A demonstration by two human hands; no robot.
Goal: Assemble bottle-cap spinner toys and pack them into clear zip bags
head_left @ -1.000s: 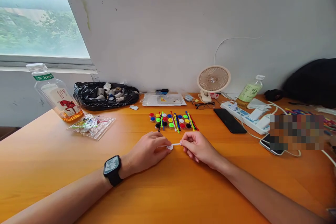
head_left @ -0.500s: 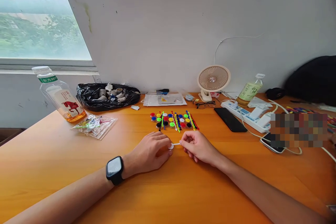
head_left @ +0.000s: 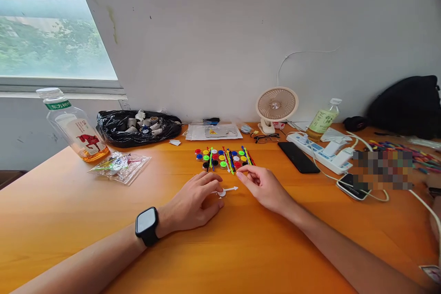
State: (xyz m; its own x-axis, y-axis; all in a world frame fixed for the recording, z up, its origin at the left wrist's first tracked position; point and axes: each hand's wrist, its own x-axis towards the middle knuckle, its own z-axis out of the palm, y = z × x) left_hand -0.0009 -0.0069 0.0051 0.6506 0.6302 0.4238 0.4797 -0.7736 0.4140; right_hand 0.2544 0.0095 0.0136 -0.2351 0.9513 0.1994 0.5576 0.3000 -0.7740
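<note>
A white arrow spinner (head_left: 223,193) with a round hub lies on the wooden table, its arrowhead pointing right. My left hand (head_left: 195,198) rests around its left side, thumb and fingers apart. The index fingertip is at the edge of the hub; whether it touches cannot be made out. Right of the arrowhead, my right hand (head_left: 267,188) hovers apart from the spinner. Its thumb and index tips are close together and the other fingers curl in, with nothing visible between them. Just beyond lie rows of coloured round pieces (head_left: 223,165) and several coloured arrow sticks (head_left: 229,160).
At the left stand a tea bottle (head_left: 77,131) and a clear bag of parts (head_left: 120,166). Behind are a black plastic bag (head_left: 110,133), a small fan (head_left: 276,104) and glasses (head_left: 267,138). A black phone (head_left: 298,157), power strip (head_left: 319,152) and cables lie right.
My right hand has let go of the white arrow and moved slightly up and right. My left fingers have spread from the hub, so more of the spinner shows.
</note>
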